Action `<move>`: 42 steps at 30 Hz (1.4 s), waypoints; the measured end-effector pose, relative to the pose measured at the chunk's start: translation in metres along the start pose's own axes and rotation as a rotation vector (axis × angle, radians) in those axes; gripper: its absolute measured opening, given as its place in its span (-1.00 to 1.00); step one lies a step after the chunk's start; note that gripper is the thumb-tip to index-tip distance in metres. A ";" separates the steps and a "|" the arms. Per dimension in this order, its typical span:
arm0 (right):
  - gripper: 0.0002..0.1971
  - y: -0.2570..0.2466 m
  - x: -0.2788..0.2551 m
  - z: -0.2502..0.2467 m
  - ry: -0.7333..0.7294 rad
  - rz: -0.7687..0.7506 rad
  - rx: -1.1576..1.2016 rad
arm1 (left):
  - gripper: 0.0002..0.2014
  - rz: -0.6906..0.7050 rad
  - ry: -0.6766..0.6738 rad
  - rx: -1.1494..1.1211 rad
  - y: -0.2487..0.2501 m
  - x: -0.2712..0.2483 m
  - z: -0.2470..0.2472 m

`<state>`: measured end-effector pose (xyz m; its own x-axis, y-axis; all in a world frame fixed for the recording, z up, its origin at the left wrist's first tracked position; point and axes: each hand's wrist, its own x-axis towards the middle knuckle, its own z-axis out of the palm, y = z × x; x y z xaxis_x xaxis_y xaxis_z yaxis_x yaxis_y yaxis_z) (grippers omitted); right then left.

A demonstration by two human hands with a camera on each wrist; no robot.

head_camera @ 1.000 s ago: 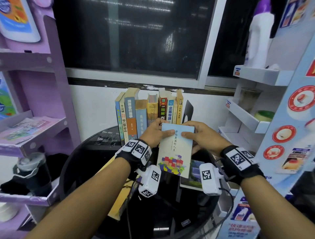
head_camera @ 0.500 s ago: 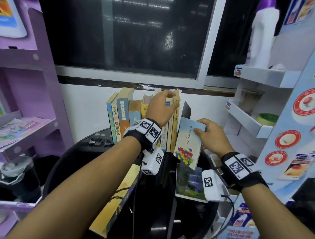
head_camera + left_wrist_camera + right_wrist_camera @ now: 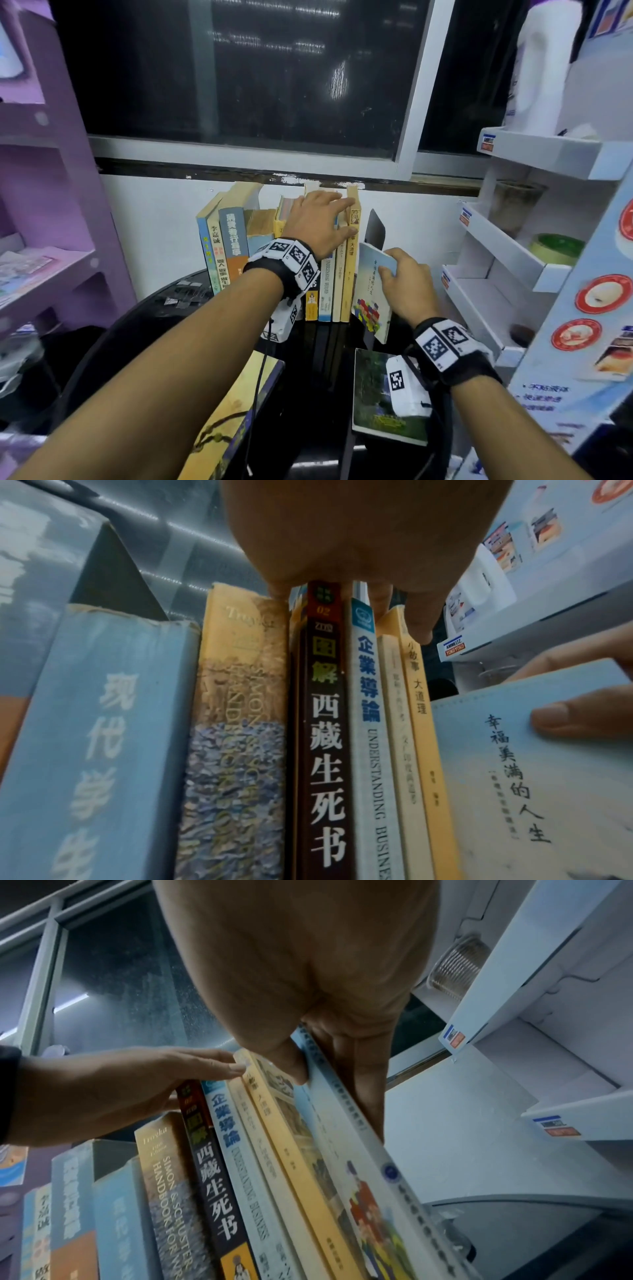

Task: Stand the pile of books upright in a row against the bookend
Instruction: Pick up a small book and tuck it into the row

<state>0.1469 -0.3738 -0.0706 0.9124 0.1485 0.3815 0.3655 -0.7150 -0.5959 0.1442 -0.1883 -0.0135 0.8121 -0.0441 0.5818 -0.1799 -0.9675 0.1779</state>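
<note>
My left hand (image 3: 317, 224) lies flat, fingers straight, on the tops of the row of upright books (image 3: 274, 253) on the black table (image 3: 318, 394). My right hand (image 3: 404, 291) pinches the pale blue book (image 3: 371, 301), tilted between the row and the dark bookend (image 3: 375, 233). One green-covered book (image 3: 371, 394) lies flat nearer me.

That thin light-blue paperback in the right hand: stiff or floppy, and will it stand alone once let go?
Likely a bit flexible: the light-blue paperback looks thin with a soft cover, though it shows no bend where the right hand pinches its top. Probably light, since one hand carries it. Apt to tip alone: it is slim and tilted now, so it likely needs the yellow book beside it.
</note>
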 end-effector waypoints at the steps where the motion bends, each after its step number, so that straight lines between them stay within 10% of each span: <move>1: -0.76 -0.001 0.001 0.005 0.005 0.003 0.008 | -0.43 0.012 0.003 0.000 -0.001 0.000 0.001; 17: -0.51 -0.006 0.003 0.031 -0.190 -0.074 0.144 | -0.42 0.041 0.083 0.053 -0.011 -0.004 0.012; 27: 0.00 -0.007 0.007 0.017 -0.382 -0.076 0.105 | -0.42 0.028 0.075 0.059 -0.010 -0.005 0.011; 42: -0.02 0.008 0.023 0.042 -0.348 -0.035 0.264 | -0.43 0.029 0.073 0.048 -0.010 -0.007 0.011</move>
<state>0.1790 -0.3477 -0.0964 0.8896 0.4236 0.1709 0.3910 -0.5128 -0.7643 0.1468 -0.1807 -0.0278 0.7639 -0.0552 0.6429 -0.1740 -0.9771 0.1228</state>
